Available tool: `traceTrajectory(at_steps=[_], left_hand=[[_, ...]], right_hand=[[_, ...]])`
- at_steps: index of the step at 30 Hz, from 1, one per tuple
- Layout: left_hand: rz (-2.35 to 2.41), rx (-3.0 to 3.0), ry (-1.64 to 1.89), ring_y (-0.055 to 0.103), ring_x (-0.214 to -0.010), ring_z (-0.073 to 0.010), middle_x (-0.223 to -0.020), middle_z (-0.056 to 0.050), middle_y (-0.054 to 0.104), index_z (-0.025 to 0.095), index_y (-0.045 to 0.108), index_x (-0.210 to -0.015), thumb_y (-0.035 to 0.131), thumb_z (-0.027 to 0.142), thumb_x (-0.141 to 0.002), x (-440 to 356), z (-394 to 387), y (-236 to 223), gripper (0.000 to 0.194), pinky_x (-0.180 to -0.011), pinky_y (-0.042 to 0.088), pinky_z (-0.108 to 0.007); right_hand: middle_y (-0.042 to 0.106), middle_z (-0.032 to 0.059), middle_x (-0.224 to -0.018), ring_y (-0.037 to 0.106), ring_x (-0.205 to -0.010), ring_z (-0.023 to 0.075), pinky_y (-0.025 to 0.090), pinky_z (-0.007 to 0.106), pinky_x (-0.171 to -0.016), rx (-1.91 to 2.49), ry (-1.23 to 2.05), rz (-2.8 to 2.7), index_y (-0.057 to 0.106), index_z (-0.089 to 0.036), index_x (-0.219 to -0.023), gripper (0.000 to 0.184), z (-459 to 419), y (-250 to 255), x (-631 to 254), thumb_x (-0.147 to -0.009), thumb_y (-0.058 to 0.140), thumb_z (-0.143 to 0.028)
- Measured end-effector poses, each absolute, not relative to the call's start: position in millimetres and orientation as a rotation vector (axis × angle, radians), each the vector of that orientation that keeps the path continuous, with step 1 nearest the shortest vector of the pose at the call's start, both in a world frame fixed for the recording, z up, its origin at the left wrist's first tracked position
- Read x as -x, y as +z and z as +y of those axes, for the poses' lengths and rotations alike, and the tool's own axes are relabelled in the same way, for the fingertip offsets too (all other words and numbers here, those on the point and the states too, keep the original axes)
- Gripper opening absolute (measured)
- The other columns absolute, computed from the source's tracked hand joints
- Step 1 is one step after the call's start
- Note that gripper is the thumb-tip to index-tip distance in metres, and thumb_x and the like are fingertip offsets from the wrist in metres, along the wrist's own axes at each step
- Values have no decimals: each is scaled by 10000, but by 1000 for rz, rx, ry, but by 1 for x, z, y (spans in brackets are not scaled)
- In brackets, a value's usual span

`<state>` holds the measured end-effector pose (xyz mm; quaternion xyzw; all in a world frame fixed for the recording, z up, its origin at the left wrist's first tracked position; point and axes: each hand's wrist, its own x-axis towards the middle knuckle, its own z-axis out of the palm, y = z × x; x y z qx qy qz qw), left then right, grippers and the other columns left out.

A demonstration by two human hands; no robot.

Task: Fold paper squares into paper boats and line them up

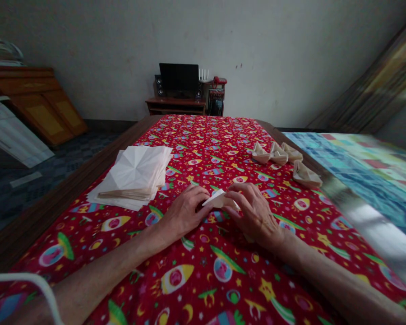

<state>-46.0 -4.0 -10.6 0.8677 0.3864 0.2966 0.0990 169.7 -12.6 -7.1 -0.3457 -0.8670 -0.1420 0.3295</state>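
Between my two hands is a small piece of folded white paper, held just above the patterned red cloth. The fingers and thumb of my left hand pinch its left end. My right hand has its thumb and fingertips closed on the right end, and its fingers cover part of the paper. To the left lies a stack of creased white paper sheets, the top one marked with fold lines spreading from its centre. Several folded paper boat shapes stand at the right, one of them nearer to me.
The red printed cloth covers a table with dark wooden edges. A white cable curves in at the lower left. Beyond the table stand a monitor and a red telephone. On the right is a bed.
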Motion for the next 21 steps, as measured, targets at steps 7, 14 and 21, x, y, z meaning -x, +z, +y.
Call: traceTrajectory(at_steps=[7,14,21], left_hand=[[1211,-2451,885,555,-885,-182,-884,-35,624,158,612,-777,590,144,-828,37,-1,-11,57,-818,449,-311],[1172,-2431,900,552,-956,-188,-981,-46,624,160,608,-949,531,97,-841,40,0,-16,147,-867,443,-323],[1170,-2431,929,554,-971,-181,-1000,-44,625,167,605,-983,508,71,-843,41,1,-18,195,-884,446,-321]], right_hand=[[585,49,-753,484,-687,164,390,293,-642,929,-327,-2413,635,-168,-791,191,-5,-7,-171,-914,498,-221],[606,68,-891,534,-742,141,399,235,-614,882,-51,-2582,647,-165,-919,166,1,-8,-184,-924,486,-207],[637,71,-883,580,-748,135,432,223,-636,786,38,-2557,666,-163,-890,196,9,-4,-187,-930,477,-198]])
